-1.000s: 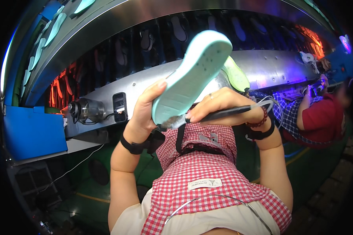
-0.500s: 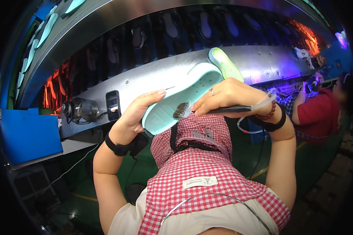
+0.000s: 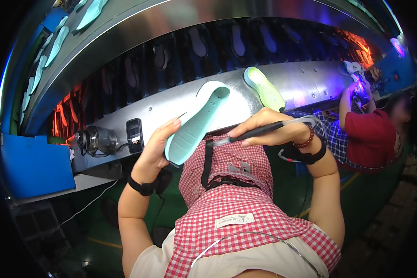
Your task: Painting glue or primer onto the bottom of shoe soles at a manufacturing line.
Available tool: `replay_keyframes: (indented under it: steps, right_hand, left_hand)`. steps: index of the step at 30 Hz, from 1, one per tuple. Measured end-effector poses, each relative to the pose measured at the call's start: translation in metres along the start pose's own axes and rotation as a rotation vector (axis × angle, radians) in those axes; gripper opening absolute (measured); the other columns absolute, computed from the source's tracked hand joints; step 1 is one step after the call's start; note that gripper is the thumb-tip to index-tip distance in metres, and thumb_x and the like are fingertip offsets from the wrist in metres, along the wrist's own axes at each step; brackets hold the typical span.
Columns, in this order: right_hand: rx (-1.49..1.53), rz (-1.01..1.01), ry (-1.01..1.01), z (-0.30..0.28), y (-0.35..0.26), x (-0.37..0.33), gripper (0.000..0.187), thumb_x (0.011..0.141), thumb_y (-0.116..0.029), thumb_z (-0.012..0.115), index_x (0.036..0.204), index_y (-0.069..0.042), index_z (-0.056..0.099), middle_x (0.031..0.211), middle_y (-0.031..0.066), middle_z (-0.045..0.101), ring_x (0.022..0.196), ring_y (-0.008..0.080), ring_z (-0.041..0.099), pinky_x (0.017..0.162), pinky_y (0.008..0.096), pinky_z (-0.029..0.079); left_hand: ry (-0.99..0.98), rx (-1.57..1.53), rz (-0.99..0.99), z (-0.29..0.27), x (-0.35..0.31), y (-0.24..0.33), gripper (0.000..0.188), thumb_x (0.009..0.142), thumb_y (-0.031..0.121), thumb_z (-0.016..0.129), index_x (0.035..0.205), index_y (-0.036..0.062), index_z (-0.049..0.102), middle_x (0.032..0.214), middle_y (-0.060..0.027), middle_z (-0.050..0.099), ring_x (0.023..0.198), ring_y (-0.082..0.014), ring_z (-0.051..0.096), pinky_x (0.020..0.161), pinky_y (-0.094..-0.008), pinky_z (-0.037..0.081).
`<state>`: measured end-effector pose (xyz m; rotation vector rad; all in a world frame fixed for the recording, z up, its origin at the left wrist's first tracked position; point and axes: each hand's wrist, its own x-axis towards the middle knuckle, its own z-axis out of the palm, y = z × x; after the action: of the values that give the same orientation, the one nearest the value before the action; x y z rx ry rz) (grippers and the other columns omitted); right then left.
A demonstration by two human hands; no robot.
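A mint-green shoe sole [image 3: 190, 134] is held up and tilted by my left hand [image 3: 155, 147], whose fingers and thumb close on its lower left edge. Its raised rim and ribbed inner face show. My right hand [image 3: 271, 126] grips a brush [image 3: 259, 131] with a dark handle and a clear tube running off its back end. The brush head sits just right of the sole's lower part, apart from it, over my checked apron; its bristles are blurred. A yellow-green shoe sole [image 3: 265, 90] lies on the metal ledge [image 3: 171, 99] beyond my right hand.
On the ledge's left stand a glass jar [image 3: 102, 140] and a black phone-like device [image 3: 134, 135]. A blue box [image 3: 37, 167] is at far left. Soles hang in the dark machine [image 3: 199, 44] behind; orange light glows at both ends. A co-worker in red [image 3: 370, 139] works at right.
My right hand has drawn the brush off the sole's inner face, down and to the right. The sole has turned more upright and shifted slightly left in my left hand.
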<state>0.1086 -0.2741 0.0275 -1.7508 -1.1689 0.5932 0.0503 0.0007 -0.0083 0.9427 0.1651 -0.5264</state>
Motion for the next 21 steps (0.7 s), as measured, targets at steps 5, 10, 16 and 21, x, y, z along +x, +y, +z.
replay_keyframes:
  steps: [5, 10, 16, 21]
  right_hand:
    - [0.493, 0.122, 0.330, 0.033, 0.018, 0.016, 0.023, 0.078, -0.009, 0.064, 0.100, -0.001, 0.064, 0.087, 0.0103, 0.065, 0.073, 0.0126, 0.062, 0.066, 0.0225, 0.050]
    - [0.313, 0.201, 0.816, 0.008, 0.048, 0.008, 0.019, 0.080, -0.007, 0.058, 0.097, 0.000, 0.064, 0.076, 0.0060, 0.064, 0.061, 0.0079, 0.060, 0.051, 0.0177, 0.045]
    - [0.178, 0.157, 0.801, 0.053, 0.033, 0.014, 0.021, 0.081, -0.002, 0.057, 0.101, 0.000, 0.062, 0.077, 0.0055, 0.062, 0.054, 0.0067, 0.054, 0.049, 0.0185, 0.044]
    - [0.791, -0.017, 0.658, 0.040, 0.019, -0.027, 0.022, 0.082, -0.002, 0.052, 0.101, 0.007, 0.058, 0.092, 0.0184, 0.063, 0.050, 0.0099, 0.053, 0.049, 0.0195, 0.046]
  left_hand:
    - [-0.075, -0.350, -0.067, 0.010, 0.027, -0.030, 0.046, 0.091, 0.026, 0.039, 0.124, -0.0047, 0.037, 0.112, -0.0213, 0.053, 0.098, -0.0290, 0.058, 0.080, -0.0403, 0.051]
    - [-0.090, -0.432, -0.062, 0.001, 0.031, -0.041, 0.047, 0.090, 0.028, 0.039, 0.122, -0.0059, 0.039, 0.109, -0.0213, 0.055, 0.095, -0.0332, 0.059, 0.080, -0.0447, 0.050]
    - [0.063, -0.405, 0.010, 0.008, 0.050, -0.044, 0.046, 0.090, 0.031, 0.039, 0.119, -0.0047, 0.044, 0.110, -0.0193, 0.056, 0.094, -0.0317, 0.060, 0.083, -0.0479, 0.048]
    - [0.053, -0.210, 0.258, 0.032, 0.025, 0.028, 0.049, 0.090, 0.034, 0.035, 0.120, -0.0044, 0.044, 0.110, -0.0198, 0.057, 0.091, -0.0314, 0.060, 0.080, -0.0419, 0.049]
